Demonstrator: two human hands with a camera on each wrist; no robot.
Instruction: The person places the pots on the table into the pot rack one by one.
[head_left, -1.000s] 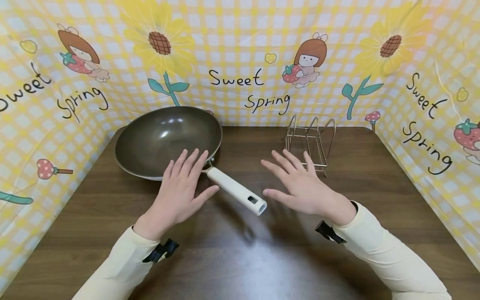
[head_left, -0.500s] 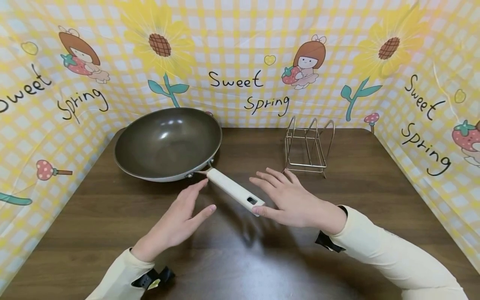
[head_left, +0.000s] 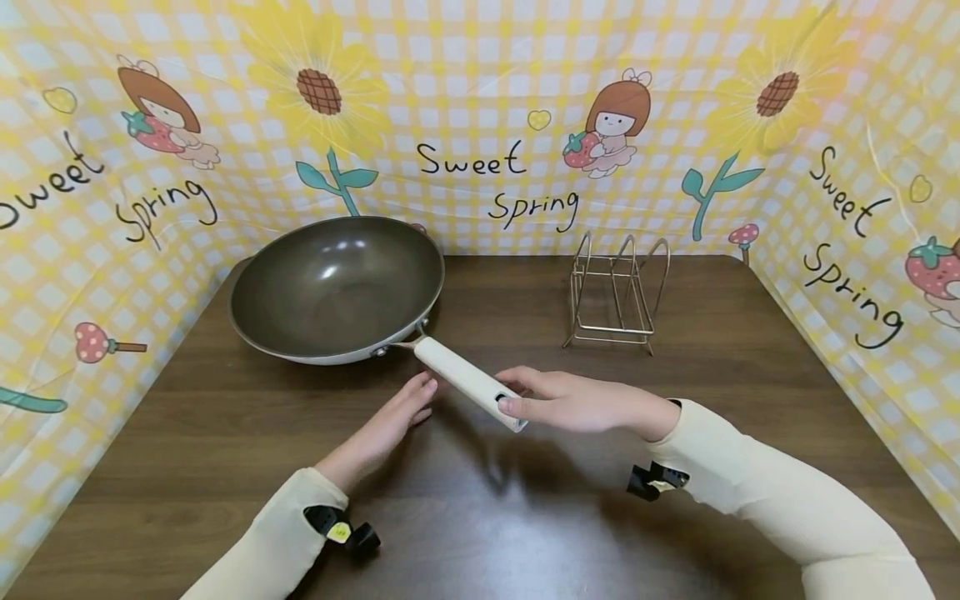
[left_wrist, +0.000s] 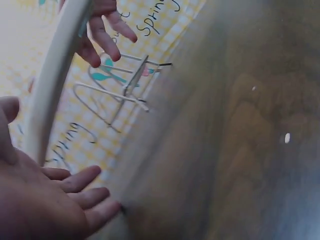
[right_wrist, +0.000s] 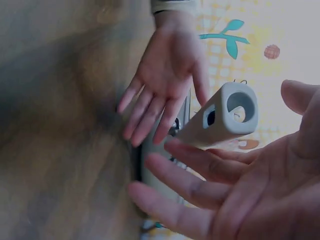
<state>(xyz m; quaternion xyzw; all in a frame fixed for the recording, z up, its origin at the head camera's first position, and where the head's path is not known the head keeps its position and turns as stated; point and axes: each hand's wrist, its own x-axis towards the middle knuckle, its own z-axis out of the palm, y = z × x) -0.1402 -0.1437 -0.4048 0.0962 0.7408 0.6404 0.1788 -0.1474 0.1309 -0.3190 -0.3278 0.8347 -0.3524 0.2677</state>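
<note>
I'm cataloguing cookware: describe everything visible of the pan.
The pan is deep and round, glossy dark brown inside, pale outside. Its white, plastic-looking handle, riveted on, has a slot near the hollow end. It sits upright on the table, handle angled towards the head camera. The right hand is about the handle's end, not gripping it.

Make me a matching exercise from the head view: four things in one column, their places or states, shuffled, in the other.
Things:
1. Round dark-brown-lined pan
2. Long white handle
3. Thin metal wire rack
4. Bare right hand

Places or states:
A. Back right of the brown wood-grain table
B. At the handle's free end
C. Back left of the table
D. Slotted near one end

Pairs: 1-C, 2-D, 3-A, 4-B
</note>
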